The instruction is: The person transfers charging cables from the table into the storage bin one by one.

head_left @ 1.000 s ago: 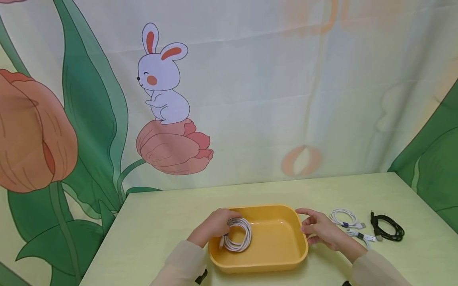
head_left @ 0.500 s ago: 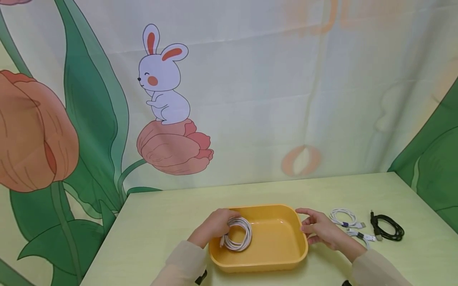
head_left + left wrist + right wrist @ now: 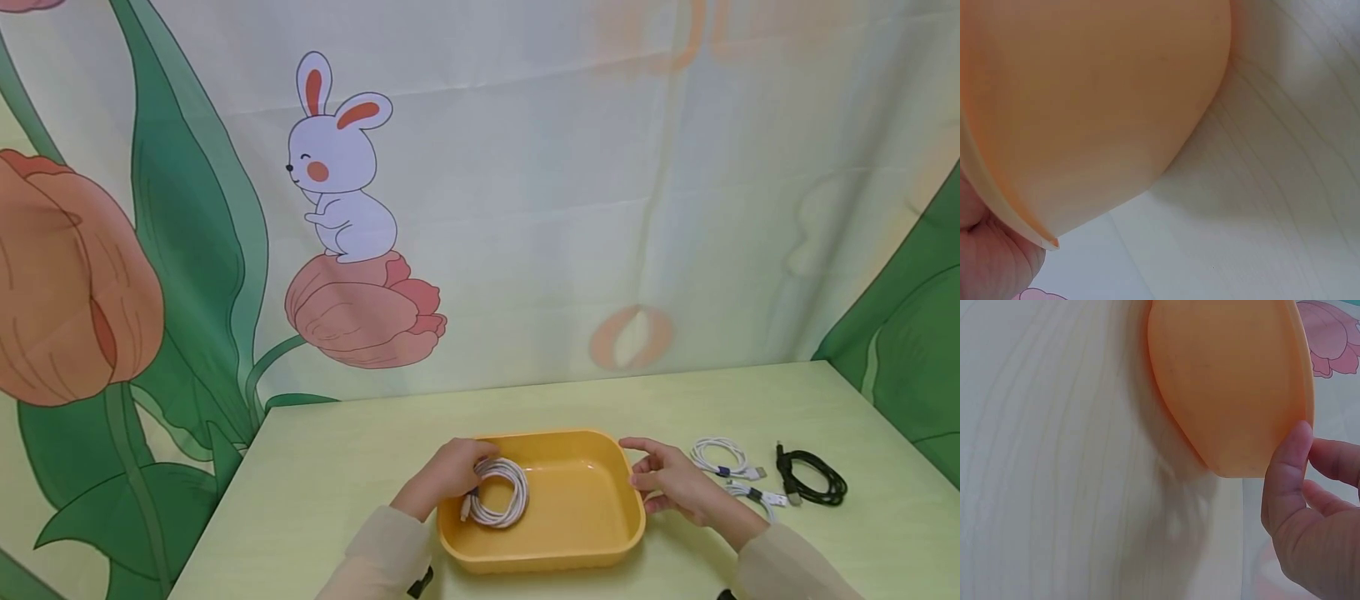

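A yellow plastic bin [image 3: 577, 517] sits on the table. My left hand [image 3: 447, 471] reaches over its left rim and holds a thick coiled white cable [image 3: 517, 500] inside, the coil standing tilted. Its fingertips are partly hidden by the coil. In the left wrist view, only part of the left hand [image 3: 994, 256] shows past the bin's rim [image 3: 1007, 194]. My right hand [image 3: 675, 483] grips the bin's right edge near the far corner. In the right wrist view, its thumb [image 3: 1291, 462] presses at the rim with the forefinger just beyond.
On the table right of the bin lie two smaller white cables, a coiled one [image 3: 718, 457] and a bundled one [image 3: 757, 494], and a coiled black cable [image 3: 825, 496]. A printed curtain [image 3: 525, 208] hangs behind the table's [image 3: 337, 483] back edge.
My left fingertips have drawn back slightly to the left along the top of the white coil. The bin and my right hand have stayed in place.
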Motion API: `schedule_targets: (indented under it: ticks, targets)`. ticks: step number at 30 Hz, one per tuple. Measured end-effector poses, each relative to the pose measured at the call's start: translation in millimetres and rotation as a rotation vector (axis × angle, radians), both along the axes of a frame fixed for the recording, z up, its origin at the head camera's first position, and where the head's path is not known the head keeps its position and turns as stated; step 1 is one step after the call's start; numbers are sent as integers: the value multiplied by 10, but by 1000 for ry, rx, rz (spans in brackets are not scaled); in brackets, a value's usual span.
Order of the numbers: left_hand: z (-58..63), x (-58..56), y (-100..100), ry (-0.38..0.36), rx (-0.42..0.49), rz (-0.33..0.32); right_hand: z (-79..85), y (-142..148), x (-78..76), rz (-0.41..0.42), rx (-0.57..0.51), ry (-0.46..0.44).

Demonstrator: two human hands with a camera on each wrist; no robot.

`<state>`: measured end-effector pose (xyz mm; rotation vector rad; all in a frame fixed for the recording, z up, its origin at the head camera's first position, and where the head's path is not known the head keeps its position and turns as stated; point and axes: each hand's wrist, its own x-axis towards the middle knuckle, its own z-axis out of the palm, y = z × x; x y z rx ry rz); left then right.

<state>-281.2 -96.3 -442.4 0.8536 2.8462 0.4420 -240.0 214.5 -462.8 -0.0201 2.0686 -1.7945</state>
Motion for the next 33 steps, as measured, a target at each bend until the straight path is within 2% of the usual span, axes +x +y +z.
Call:
schedule_targets:
  ticks: [7, 12, 21, 28, 33]
  targets:
    - [11, 13, -13, -69, 50, 43, -1, -8, -4, -6, 10, -6]
    - [-8, 7, -41, -67, 92, 34, -11, -5, -8, -4, 9, -1]
    - [7, 13, -82, -127, 209, 45, -18, -6, -9, -2, 10, 7]
    - [10, 15, -118, -205, 331, 76, -21, -1, -5, 2, 7, 9]
    - [43, 26, -129, -243, 364, 97, -16, 2, -6, 5, 8, 11]
